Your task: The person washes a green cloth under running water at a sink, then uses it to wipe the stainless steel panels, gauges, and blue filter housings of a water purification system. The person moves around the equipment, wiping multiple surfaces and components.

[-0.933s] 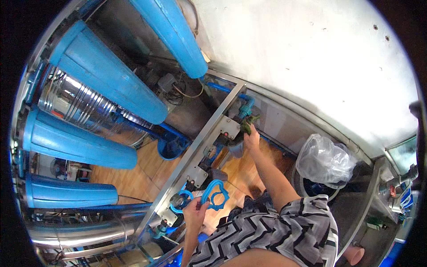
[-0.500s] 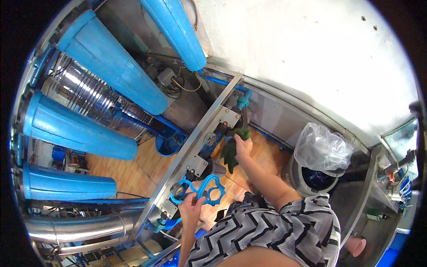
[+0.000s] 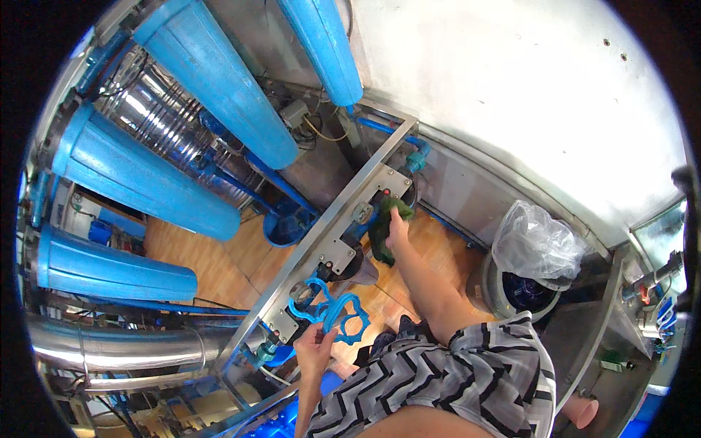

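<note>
tool (image 3: pixel 351 339), blue with a lobed ring, is beside the near part of the metal rail (image 3: pixel 336 219), its ring pointing away from the rail; overlapping blue loops leave its full long axis unclear. the left hand (image 3: pixel 314 350) has its grip pinched, thumb and fingers together on the tool's edge. farther along the rail, the right hand (image 3: pixel 396 230) has its grip closed over a dark green cloth (image 3: pixel 380 239), which hangs roughly parallel to the rail. bracket plates (image 3: pixel 337 255) edge the rail near both hands; open tiled floor (image 3: pixel 449 252) lies right of the rail.
</note>
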Demonstrator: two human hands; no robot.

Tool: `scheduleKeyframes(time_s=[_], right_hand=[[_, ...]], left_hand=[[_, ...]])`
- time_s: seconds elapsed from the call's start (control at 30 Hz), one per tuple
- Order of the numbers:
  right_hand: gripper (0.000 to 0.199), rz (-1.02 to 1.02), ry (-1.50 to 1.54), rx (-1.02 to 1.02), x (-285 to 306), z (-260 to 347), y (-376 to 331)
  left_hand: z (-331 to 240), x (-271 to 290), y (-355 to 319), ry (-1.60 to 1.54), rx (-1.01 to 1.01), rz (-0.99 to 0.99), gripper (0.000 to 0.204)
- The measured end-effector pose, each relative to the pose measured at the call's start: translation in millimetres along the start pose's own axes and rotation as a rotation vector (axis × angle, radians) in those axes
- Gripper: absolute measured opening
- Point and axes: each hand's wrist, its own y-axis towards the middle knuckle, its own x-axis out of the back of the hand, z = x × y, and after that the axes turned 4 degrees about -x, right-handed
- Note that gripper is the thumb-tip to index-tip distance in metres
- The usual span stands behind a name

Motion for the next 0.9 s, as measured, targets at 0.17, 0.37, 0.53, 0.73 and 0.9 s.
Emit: scheduleKeyframes(time_s=[0.17, 0.37, 0.53, 0.73, 0.9], right_hand=[[0.045, -0.263, -0.323, 0.303, -16, -2, 4], [0.051, -0.348, -0.524, 0.242, -18, 15, -2], [0.056, -0.579, -0.720, 0.287, -29, 7, -11], [0.040, -0.090, -0.828, 0.431, 2, -14, -24], [0.049, 0.028, -0.202, 0.362, 3, -3, 5]], left_hand=[[1, 6, -5, 0.067, 0.000, 0.000, 0.018], [4, 4, -4, -0.020, 0.014, -0.018, 0.019], [3, 6, -6, 0.019, 0.018, -0.058, 0.019], [11, 2, 0, -0.070, 0.070, -0.040, 0.021], [14, -5, 11, 0.004, 0.008, -0.055, 0.022]])
